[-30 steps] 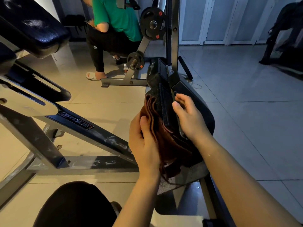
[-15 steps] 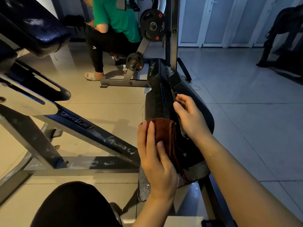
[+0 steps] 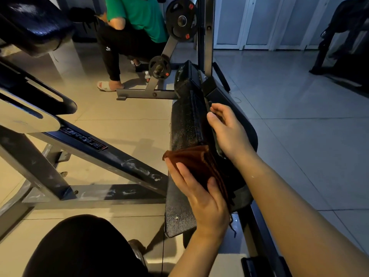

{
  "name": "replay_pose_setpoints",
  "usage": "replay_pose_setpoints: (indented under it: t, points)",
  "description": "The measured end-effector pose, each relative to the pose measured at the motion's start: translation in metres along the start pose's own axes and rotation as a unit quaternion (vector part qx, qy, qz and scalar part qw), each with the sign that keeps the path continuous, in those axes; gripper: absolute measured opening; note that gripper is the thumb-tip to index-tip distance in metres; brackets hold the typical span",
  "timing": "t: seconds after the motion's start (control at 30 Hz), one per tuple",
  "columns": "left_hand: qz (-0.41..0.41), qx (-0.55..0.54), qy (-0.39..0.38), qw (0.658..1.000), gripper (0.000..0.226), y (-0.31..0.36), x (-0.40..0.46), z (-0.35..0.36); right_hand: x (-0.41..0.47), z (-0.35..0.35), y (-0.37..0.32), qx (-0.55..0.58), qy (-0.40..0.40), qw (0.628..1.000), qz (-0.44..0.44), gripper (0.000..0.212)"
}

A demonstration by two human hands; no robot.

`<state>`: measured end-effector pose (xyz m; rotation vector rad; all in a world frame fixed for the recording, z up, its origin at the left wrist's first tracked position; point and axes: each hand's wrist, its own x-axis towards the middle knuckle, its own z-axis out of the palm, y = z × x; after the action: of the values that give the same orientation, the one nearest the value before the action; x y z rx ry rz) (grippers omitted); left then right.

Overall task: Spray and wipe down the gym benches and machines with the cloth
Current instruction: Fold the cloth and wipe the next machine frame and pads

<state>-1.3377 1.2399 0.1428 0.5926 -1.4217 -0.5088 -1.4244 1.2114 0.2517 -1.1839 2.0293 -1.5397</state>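
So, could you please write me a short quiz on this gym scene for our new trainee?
1. Which hand presses the cloth against the bench pad?
2. True or false: the right hand holds a spray bottle.
3. What colour shirt does the person behind wear?

Key: 1. the left hand; 2. false, it grips the pad's edge; 3. green.
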Motion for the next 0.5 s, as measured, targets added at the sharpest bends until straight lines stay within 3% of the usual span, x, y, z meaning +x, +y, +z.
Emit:
replay_pose_setpoints:
  t: [0.1,0.27,0.5]
  points:
    - [0.011,-0.015,0.009,1.000,0.065,-0.005,-0.013,0.009,0.000,0.000,0.000,-0.007,0.001,1.000,-0.003,0.043]
    - [-0.007,-0.022,-0.038,0.999,0.073,-0.013,-0.034,0.009,-0.001,0.000,-0.002,-0.014,-0.005,1.000,-0.004,0.043]
    - [-0.054,-0.030,0.018,0.998,0.072,0.006,-0.009,0.007,0.001,0.001,-0.001,-0.016,0.004,1.000,-0.010,0.043]
